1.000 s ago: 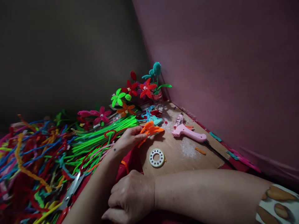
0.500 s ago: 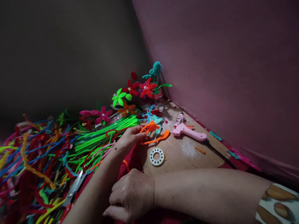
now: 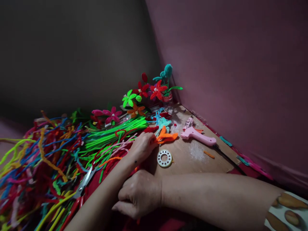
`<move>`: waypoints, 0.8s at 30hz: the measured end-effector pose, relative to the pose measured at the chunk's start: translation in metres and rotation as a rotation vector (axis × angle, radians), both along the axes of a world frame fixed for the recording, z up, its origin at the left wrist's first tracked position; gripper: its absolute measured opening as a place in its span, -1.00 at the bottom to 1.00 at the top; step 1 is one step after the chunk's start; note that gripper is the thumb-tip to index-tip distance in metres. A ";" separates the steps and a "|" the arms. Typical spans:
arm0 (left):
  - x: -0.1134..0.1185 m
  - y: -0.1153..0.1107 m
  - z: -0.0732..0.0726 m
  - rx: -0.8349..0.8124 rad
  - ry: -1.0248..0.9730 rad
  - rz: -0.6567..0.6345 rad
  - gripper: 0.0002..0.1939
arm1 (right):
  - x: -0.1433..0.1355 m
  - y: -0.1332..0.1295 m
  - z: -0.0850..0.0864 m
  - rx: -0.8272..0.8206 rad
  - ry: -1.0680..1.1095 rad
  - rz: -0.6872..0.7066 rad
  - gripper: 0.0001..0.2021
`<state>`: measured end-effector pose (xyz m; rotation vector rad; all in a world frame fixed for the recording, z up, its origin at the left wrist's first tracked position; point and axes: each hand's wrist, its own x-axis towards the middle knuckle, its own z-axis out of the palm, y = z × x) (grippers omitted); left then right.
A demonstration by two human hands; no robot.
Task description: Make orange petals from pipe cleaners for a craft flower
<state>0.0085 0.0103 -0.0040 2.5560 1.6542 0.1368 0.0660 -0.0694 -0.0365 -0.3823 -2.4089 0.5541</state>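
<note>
My left hand (image 3: pixel 143 146) reaches over the board, its fingers closed on a few orange pipe-cleaner petals (image 3: pixel 167 137). Their pointed ends stick out to the right, while the fingertips are partly hidden. Closer to me, my right hand (image 3: pixel 141 194) is curled into a fist. A scrap of orange shows just above it and another below, but what the fist holds is hidden. Light-blue pipe-cleaner petals (image 3: pixel 164 123) lie just beyond the orange ones. A round white spool with holes (image 3: pixel 159 159) rests on the board near my left hand.
A pink glue gun (image 3: pixel 201 138) lies on the brown board (image 3: pixel 175 168). Scissors (image 3: pixel 84 184) sit among tangled pipe cleaners (image 3: pixel 42 154) at left, beside a green bundle (image 3: pixel 115 131). Finished pipe-cleaner flowers (image 3: pixel 157 89) stand at the back by the pink wall (image 3: pixel 228 80).
My left hand has moved slightly right and gathered the orange petals closer together. My right fist keeps nearly the same pose. The whole view has shifted a little.
</note>
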 end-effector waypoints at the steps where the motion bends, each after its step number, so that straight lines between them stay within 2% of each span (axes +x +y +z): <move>1: -0.002 0.000 -0.001 0.007 0.014 0.001 -0.87 | 0.000 0.000 -0.001 0.005 0.017 -0.006 -0.69; 4: -0.010 -0.002 0.003 -0.004 -0.008 0.026 -0.84 | 0.001 -0.001 -0.001 0.020 0.042 -0.003 -0.69; 7: -0.022 -0.008 0.014 -0.042 -0.131 0.049 -0.70 | 0.003 -0.001 0.000 0.027 0.046 0.011 -0.70; 10: -0.039 -0.016 0.025 -0.026 -0.202 0.101 -0.74 | 0.004 -0.002 0.000 0.029 0.045 0.028 -0.69; 14: -0.064 -0.029 0.031 -0.086 -0.169 0.187 -0.75 | 0.004 -0.006 -0.005 0.023 0.092 0.068 -0.68; 18: -0.087 -0.041 0.027 -0.115 -0.155 0.210 -0.78 | 0.004 -0.007 -0.008 -0.005 0.129 0.115 -0.68; 20: -0.097 -0.045 0.022 -0.103 -0.174 0.225 -0.79 | 0.005 -0.004 -0.006 -0.083 0.168 0.109 -0.68; 22: -0.104 -0.048 0.015 -0.080 -0.208 0.229 -0.78 | 0.007 0.005 -0.003 -0.233 0.241 0.031 -0.67; 24: -0.108 -0.048 0.006 -0.043 -0.241 0.200 -0.78 | 0.009 0.016 0.001 -0.402 0.356 -0.145 -0.69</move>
